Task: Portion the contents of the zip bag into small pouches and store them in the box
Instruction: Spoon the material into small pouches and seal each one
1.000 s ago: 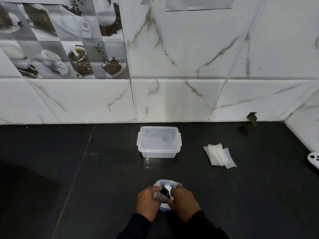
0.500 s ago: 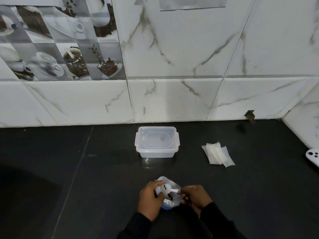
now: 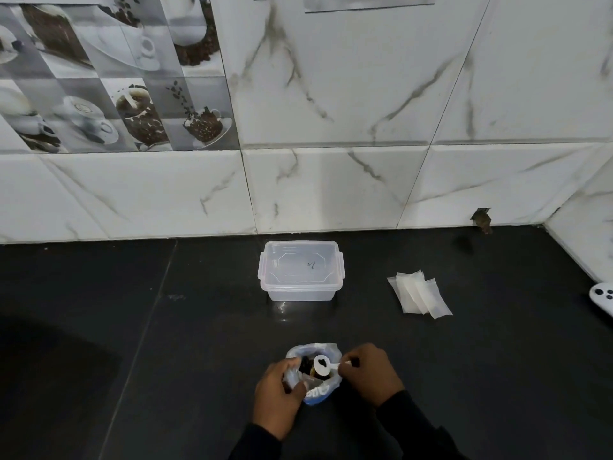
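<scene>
Both my hands are at the zip bag (image 3: 315, 349), which stands open-mouthed on the black bench (image 3: 166, 343) at 6 o'clock in the head view, close to my body. My left hand (image 3: 277, 393) grips the bag's left rim, fingers (image 3: 292, 363) curled round the crumpled plastic. I cannot tell whether a separate pouch is caught in that grip. My right hand (image 3: 368, 373) pinches the handle of a small white spoon (image 3: 321, 365), fingers together on it. The spoon's round bowl sits over the bag's mouth with a dab of dark material in it. More dark contents show inside the bag, and its lower part is blue with white lettering.

At 12 o'clock from the bag, well apart from it, a clear plastic box (image 3: 301, 273) sits near the wall, a small dark mark at its middle. At 2 o'clock from the bag, a fanned stack of small translucent pouches (image 3: 419, 292) lies flat on the bench. Farther out, toward 3 o'clock at the frame's right edge, part of a white device (image 3: 602, 298) with dark buttons is visible.

White marble-look tiles (image 3: 348, 94) back the bench, with coffee-print tiles (image 3: 109, 78) at 10 o'clock.
</scene>
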`<state>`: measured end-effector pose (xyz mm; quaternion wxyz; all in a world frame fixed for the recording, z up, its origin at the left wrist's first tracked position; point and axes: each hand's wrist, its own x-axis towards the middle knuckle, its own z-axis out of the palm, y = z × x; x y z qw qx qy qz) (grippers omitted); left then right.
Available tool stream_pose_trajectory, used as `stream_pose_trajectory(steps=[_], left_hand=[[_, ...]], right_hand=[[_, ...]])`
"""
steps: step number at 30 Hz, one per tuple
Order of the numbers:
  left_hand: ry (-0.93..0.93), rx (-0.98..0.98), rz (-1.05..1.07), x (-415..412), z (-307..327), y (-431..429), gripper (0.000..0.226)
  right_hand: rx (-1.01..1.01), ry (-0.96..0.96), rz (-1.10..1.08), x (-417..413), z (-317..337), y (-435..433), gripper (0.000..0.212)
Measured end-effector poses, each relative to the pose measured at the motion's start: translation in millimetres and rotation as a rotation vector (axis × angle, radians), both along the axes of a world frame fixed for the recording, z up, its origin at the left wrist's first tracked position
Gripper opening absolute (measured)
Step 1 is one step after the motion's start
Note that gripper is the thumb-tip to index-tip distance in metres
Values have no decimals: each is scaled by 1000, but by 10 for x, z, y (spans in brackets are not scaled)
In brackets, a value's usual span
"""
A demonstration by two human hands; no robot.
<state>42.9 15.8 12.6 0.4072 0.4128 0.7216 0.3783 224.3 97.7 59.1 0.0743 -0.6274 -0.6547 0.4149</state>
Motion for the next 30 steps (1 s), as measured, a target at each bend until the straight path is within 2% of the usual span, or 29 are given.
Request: stream_pose_trajectory(steps=[3,6,9,13,16,19,22,26,28,30], left_hand=[[42,-69,-75,17,29,21,42],[71,-167,-156,43,43,85,42],[131,-250,-201,65,83,160,40],[27,-269,-155,71,172,260,29],[-84,-209,-113,92,258,339,29],[-123,-133,-198,184,450,406,41],[-143,-98,-261,246,504,421,36],[-238,-138,-195,179,422,374,44],[-282,-145,-156,126,409,339,45],[-312,-139,-143,67,386,291,44]], right_hand=[[141,-185,176,-116,54,-38,16],[208,-281,317,-245,72,-86,23],[221,-326,338,-292,33,-101,25],[212,-337,320,-304,-10,-97,27],[202,-241,228,-270,-34,-93,27],[81,-136,55,-172,-49,-53,18],[-127,147,-176,-19,-41,-1,39],[-457,488,-501,53,39,38,14],[-486,509,-550,92,13,57,14],[-430,488,-514,120,4,68,11]])
